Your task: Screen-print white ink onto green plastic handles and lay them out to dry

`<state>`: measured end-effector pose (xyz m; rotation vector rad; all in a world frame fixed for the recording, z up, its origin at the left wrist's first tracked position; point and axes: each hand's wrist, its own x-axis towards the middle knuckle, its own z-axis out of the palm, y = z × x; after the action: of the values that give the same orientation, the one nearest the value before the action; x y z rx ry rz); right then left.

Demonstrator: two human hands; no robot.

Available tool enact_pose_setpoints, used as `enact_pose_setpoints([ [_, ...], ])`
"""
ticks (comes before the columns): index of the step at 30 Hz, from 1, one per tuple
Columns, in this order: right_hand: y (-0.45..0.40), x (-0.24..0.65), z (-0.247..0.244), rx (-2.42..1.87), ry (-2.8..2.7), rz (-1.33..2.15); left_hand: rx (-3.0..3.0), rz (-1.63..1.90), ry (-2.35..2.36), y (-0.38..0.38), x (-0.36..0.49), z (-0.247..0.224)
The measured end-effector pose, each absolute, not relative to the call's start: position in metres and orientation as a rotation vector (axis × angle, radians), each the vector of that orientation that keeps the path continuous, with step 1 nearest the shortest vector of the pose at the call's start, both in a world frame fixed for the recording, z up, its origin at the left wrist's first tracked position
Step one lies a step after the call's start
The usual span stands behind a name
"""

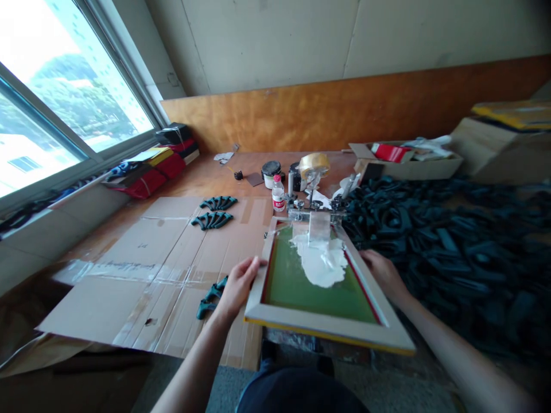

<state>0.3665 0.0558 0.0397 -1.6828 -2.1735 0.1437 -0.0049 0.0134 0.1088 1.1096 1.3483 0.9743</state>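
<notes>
A screen printing frame [331,332] with a green mesh lies tilted in front of me, its far end fixed to a metal clamp [297,215]. White ink [321,267] is spread on the mesh, and a pale squeegee [319,228] stands in it at the far end. My left hand [239,284] grips the frame's left edge, thumb on top. At the right edge, my right hand [385,275] holds the frame with its fingers partly hidden. Dark green curved parts [210,298] lie beside my left hand, partly covered by it.
Flattened cardboard [142,246] covers the table's left, bearing two rows of dark curved parts [213,219]. A large heap of dark parts [451,246] fills the right. Behind the frame stand a red-capped bottle [278,195], ink tubs [271,174] and a tape roll [314,164].
</notes>
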Motion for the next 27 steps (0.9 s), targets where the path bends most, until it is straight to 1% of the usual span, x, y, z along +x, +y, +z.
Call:
enact_pose_setpoints([
  [2,0.077,0.363,0.06,-1.631,-2.05,0.095,1.136,0.848,1.399,0.0,-0.008,0.067],
  [4,0.095,0.342,0.077,-1.513,-2.063,0.032,1.217,0.791,1.484,-0.005,-0.008,0.033],
  [7,0.107,0.299,0.085,-1.476,-2.318,0.022,1.351,0.709,1.606,-0.002,-0.007,0.006],
  [10,0.089,0.277,0.071,-1.507,-2.52,0.127,1.392,0.643,1.628,0.001,-0.009,0.0],
  [13,0.057,0.283,0.059,-1.247,-2.655,0.148,1.366,0.63,1.626,0.0,-0.011,0.001],
  [16,0.039,0.298,0.063,-0.95,-2.776,0.237,1.336,0.632,1.631,-0.001,-0.01,0.001],
  [19,0.041,0.302,0.072,-0.951,-2.796,0.341,1.303,0.627,1.656,-0.001,-0.008,0.004],
  [22,0.041,0.296,0.068,-1.042,-2.636,0.215,1.282,0.625,1.658,-0.001,-0.007,0.007],
  [25,0.026,0.294,0.055,-0.907,-2.552,0.069,1.261,0.648,1.642,-0.001,-0.007,0.008],
  [27,0.021,0.297,0.053,-0.852,-2.578,0.11,1.24,0.679,1.618,-0.001,-0.008,0.007],
])
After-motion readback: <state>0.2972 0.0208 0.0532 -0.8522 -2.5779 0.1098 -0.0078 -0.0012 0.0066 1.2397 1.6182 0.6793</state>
